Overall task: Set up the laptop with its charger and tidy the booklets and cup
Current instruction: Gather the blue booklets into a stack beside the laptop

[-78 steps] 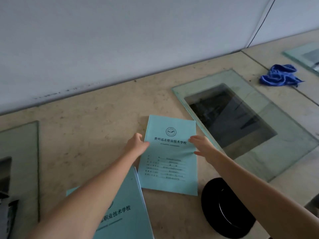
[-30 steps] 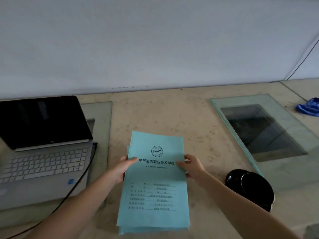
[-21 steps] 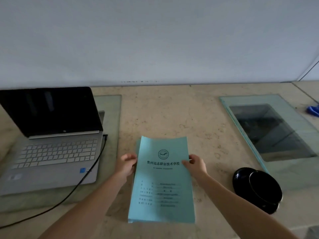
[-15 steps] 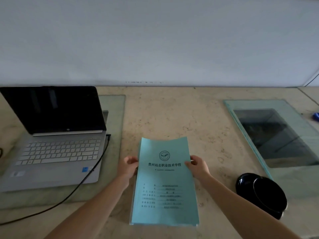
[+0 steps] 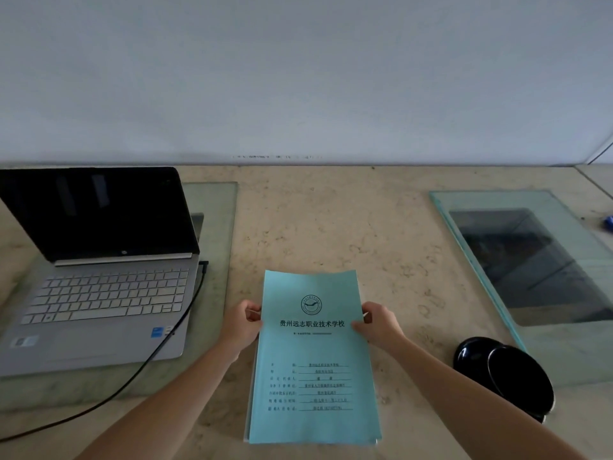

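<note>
left hand (image 5: 240, 330) and right hand (image 5: 381, 330) fingers (image 5: 359, 325) pinch the teal paper booklets (image 5: 313, 363), now stacked right of the open silver laptop (image 5: 99, 310), nearly tidied

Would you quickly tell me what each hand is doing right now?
Left hand: grips the left edge of the booklets.
Right hand: grips their right edge.

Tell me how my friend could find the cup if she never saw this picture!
Start at the beige stone counter and find the glass panel on its right side. By that panel's near left corner, right of the blue booklets, sits the cup. It is the only round, shiny black thing there.
</note>
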`<state>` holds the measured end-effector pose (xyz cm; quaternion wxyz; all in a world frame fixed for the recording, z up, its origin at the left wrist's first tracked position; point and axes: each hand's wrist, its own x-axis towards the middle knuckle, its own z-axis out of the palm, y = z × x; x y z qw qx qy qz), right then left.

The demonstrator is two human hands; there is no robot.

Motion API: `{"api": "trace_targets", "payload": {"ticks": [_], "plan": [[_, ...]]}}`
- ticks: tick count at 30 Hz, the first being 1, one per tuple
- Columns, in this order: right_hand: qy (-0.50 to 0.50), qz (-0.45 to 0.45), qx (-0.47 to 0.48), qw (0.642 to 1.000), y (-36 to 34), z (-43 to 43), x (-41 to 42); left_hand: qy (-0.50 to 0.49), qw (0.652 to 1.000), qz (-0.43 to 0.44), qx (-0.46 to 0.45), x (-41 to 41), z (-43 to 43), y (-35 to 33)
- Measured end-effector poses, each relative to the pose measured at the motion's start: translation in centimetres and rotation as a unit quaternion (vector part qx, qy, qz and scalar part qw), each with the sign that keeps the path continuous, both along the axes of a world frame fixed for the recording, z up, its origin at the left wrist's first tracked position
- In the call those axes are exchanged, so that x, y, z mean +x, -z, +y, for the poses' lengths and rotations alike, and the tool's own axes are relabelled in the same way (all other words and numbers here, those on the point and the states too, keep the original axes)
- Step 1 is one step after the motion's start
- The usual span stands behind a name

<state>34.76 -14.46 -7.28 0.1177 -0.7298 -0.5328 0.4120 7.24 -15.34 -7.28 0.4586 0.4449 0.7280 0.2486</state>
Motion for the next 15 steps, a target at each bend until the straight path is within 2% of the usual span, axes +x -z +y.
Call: {"api": "trace_targets", "payload": {"ticks": [7, 12, 15], "plan": [[-0.011, -0.042, -0.001, 0.999, 0.1, -0.4, 0.0, 0.051, 0.996, 0.058, -0.038, 0.1, 0.3, 0.0], [-0.019, -0.082, 0.004, 0.996, 0.1, -0.6, -0.1, 0.056, 0.995, 0.04, -0.078, 1.2, 0.4, -0.1], [0.001, -0.044, -0.025, 0.999, 0.4, -0.9, 0.1, 0.046, 0.992, 0.046, -0.108, 2.1, 0.8, -0.1]]}}
